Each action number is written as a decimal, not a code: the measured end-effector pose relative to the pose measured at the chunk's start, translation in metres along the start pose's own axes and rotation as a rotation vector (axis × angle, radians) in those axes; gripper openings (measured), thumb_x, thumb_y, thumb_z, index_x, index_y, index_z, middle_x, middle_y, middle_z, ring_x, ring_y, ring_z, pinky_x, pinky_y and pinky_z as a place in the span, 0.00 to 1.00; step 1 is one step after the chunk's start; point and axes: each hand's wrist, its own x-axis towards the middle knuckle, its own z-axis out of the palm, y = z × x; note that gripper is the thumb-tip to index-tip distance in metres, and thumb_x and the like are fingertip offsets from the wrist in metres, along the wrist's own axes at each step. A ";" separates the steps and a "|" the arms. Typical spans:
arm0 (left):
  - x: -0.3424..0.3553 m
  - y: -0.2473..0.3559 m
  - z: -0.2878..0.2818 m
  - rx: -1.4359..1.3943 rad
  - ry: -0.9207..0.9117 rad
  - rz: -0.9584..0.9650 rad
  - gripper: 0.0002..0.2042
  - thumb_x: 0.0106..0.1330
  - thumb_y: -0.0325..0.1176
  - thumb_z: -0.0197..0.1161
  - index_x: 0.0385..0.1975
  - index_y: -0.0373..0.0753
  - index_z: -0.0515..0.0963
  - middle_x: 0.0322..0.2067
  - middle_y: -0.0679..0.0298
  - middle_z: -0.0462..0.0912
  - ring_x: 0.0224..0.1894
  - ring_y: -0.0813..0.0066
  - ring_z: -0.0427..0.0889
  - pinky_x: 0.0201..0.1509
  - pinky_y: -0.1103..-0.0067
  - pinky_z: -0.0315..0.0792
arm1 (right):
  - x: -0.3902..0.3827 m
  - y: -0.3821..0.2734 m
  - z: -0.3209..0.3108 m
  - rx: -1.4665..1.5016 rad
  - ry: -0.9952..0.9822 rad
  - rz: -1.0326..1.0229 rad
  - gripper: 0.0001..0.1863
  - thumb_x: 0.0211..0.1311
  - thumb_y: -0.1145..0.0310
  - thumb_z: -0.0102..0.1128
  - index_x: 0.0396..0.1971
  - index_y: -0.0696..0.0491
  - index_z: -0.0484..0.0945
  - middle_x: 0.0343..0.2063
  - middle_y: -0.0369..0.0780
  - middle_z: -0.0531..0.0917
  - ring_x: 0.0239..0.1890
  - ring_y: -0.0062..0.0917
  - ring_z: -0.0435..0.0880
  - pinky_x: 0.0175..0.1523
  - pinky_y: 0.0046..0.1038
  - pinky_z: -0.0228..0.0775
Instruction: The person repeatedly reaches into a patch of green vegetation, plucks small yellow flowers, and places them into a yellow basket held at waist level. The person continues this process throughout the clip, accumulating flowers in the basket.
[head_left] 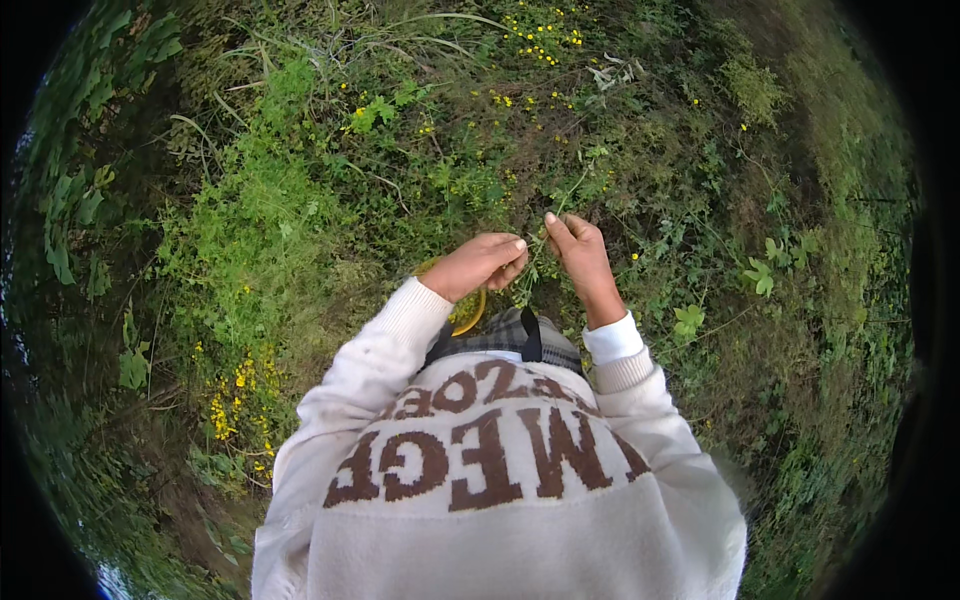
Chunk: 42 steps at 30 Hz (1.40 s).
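Note:
A thin green leafy stem [574, 190] slants up and away from my right hand [580, 255], whose thumb and fingers pinch it. Below the pinch, the stem's leafy lower part [530, 275] hangs between my two hands. My left hand [487, 264] is close beside it, thumb pressed against curled fingers. Whatever those fingers hold, if anything, is hidden. Under my left wrist, part of a yellow curved rim [470, 318] shows in front of my checked trousers [500, 333]; the rest of that object is covered by my arm and body.
Dense green undergrowth surrounds me. Small yellow flowers grow ahead [545, 40] and in a cluster at the left [240, 390]. Long grass blades [440, 20] arch at the far side. Broad-leaved plants [762, 272] stand to the right. A dark strap [530, 335] hangs at my waist.

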 end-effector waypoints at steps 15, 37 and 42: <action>0.003 -0.005 -0.004 -0.392 0.046 -0.003 0.11 0.69 0.39 0.47 0.34 0.39 0.71 0.28 0.67 0.73 0.28 0.79 0.73 0.30 0.82 0.68 | -0.006 -0.022 -0.017 0.573 -0.216 -0.105 0.15 0.67 0.56 0.42 0.27 0.51 0.69 0.20 0.33 0.71 0.20 0.14 0.66 0.24 0.16 0.54; -0.007 -0.001 0.021 -0.467 -0.155 0.123 0.11 0.69 0.38 0.43 0.24 0.42 0.62 0.21 0.73 0.60 0.22 0.84 0.58 0.26 0.85 0.59 | -0.011 -0.009 0.009 1.047 -0.367 -0.095 0.14 0.69 0.60 0.39 0.24 0.51 0.62 0.17 0.30 0.62 0.19 0.16 0.57 0.26 0.19 0.52; -0.010 0.004 0.015 -0.359 -0.082 0.152 0.13 0.68 0.40 0.43 0.21 0.44 0.59 0.19 0.72 0.59 0.20 0.84 0.56 0.23 0.84 0.55 | -0.014 -0.014 0.001 0.608 -0.195 -0.053 0.13 0.67 0.60 0.45 0.38 0.56 0.71 0.16 0.29 0.65 0.18 0.12 0.59 0.22 0.16 0.51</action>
